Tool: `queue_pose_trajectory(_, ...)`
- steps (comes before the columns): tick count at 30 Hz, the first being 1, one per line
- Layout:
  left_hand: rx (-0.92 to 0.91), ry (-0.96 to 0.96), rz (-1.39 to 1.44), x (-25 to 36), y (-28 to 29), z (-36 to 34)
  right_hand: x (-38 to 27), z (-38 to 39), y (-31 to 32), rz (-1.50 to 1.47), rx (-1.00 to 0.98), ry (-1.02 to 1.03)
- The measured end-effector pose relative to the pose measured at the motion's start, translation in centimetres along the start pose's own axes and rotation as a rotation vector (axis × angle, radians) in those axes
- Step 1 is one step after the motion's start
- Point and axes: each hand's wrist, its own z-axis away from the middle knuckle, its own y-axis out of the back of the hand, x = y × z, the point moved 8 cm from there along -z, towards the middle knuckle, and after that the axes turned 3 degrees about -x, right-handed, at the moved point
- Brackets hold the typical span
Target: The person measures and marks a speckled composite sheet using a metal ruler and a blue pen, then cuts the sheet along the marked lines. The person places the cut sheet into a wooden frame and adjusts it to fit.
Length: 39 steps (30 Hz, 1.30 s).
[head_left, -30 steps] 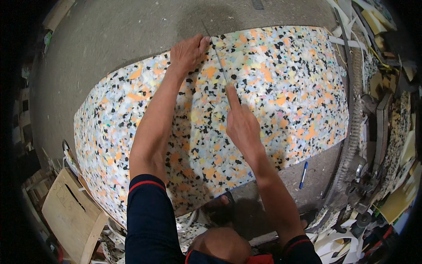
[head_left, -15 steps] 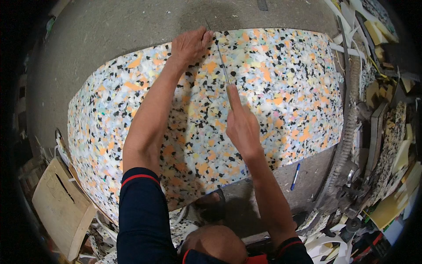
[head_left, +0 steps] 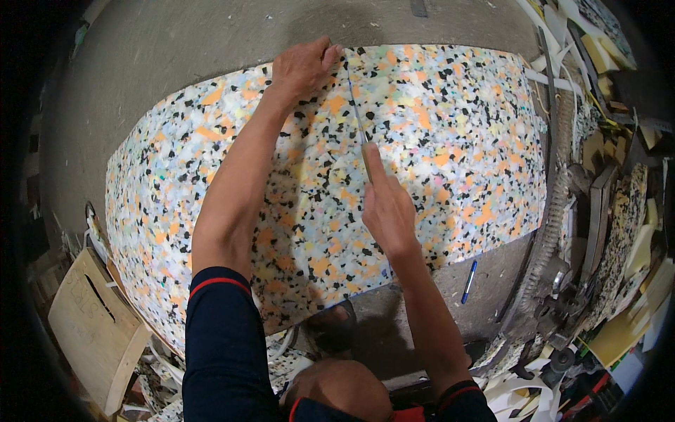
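Observation:
A large sheet of speckled foam (head_left: 422, 155), white with orange, black and pastel flecks, lies on the floor before me. My right hand (head_left: 390, 211) is closed round the handle of a long thin-bladed knife (head_left: 360, 119), forefinger stretched along it. The blade points away from me across the foam, towards its far edge. At that edge, left of the blade, my left hand (head_left: 302, 69) grips the sheet, thumb on top and fingers curled over; the fingertips are partly hidden.
A blue and white pen (head_left: 469, 281) lies on the floor by the sheet's near right edge. To the left leans a beige slotted board (head_left: 95, 323). A ribbed hose (head_left: 555, 183) runs along the right side, beside piled foam offcuts (head_left: 636, 302) and scraps.
My right hand has drawn the knife a little towards me. The tip that stuck out past the far edge no longer shows there. My left hand stays at the edge, shifted only slightly.

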Motion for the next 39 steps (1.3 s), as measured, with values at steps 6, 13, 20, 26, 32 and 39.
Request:
queue_pose_trajectory(6,0.005,0.028,-0.021,-0.4,0.0,0.1,0.0,4.7,0.8,-0.061,-0.082,-0.078)
queue_pose_trajectory(13,0.125,-0.049,0.031,-0.4,0.9,-0.5,0.2,6.6,1.7,-0.192,0.008,-0.059)
queue_pose_trajectory(20,0.139,-0.067,0.016,0.1,0.8,-1.3,1.0,5.6,1.2,-0.163,-0.145,-0.195)
queue_pose_trajectory(26,0.18,-0.072,-0.023,-0.1,1.8,-0.8,1.3,12.6,2.2,-0.206,-0.111,-0.194)
queue_pose_trajectory(32,0.05,-0.06,-0.041,0.0,1.7,-1.6,1.8,6.9,0.5,-0.115,-0.235,-0.257)
queue_pose_trajectory(39,0.029,0.052,0.047,2.6,3.4,-2.0,2.4,16.1,1.7,-0.205,-0.118,-0.259)
